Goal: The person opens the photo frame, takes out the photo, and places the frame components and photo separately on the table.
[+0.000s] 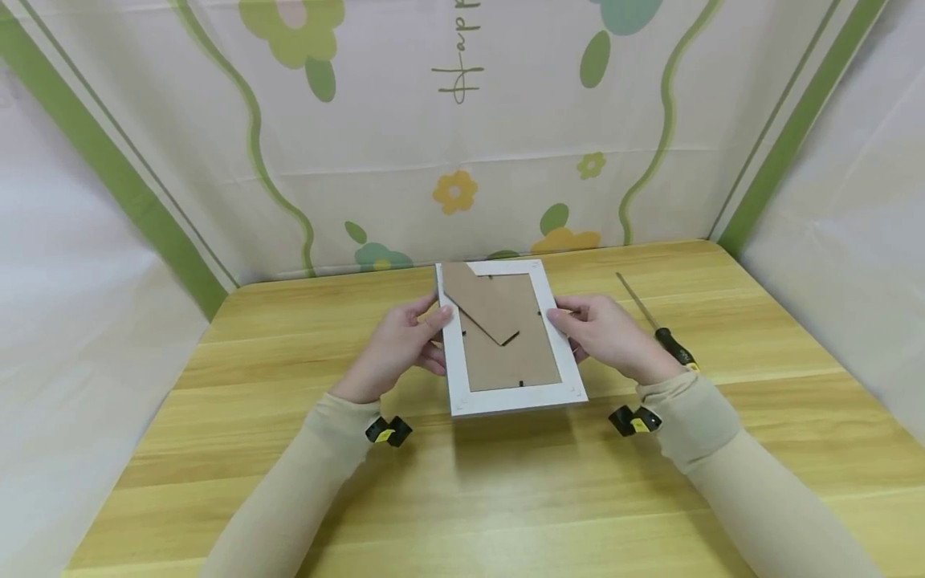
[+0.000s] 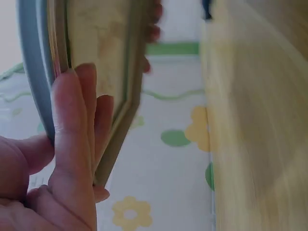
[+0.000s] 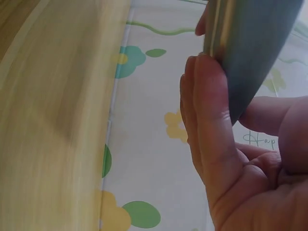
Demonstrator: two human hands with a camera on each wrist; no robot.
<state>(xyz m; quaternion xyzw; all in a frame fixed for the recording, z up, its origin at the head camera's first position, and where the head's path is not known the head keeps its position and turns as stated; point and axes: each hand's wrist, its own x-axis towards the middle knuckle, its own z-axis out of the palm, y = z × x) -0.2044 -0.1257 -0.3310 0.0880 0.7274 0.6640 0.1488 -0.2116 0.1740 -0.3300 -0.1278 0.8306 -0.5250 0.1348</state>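
Note:
Both hands hold a picture frame (image 1: 511, 396) above the table, its back turned up towards the head camera. The back has a white border, a brown backing board (image 1: 509, 369), small dark tabs along the edges and a brown stand flap (image 1: 477, 301) lying across it. My left hand (image 1: 401, 341) grips the left edge, thumb on the back and fingers beneath. On the opposite edge my right hand (image 1: 603, 333) pinches the same way. From the left wrist, the frame's front moulding (image 2: 120, 139) shows, partly behind the fingers.
A screwdriver (image 1: 672, 345) with a dark handle lies on the wooden table (image 1: 289, 361), just beyond the right wrist. At the table's back edge hangs a white cloth (image 1: 390, 128) printed with flowers, with more pale cloth on both sides.

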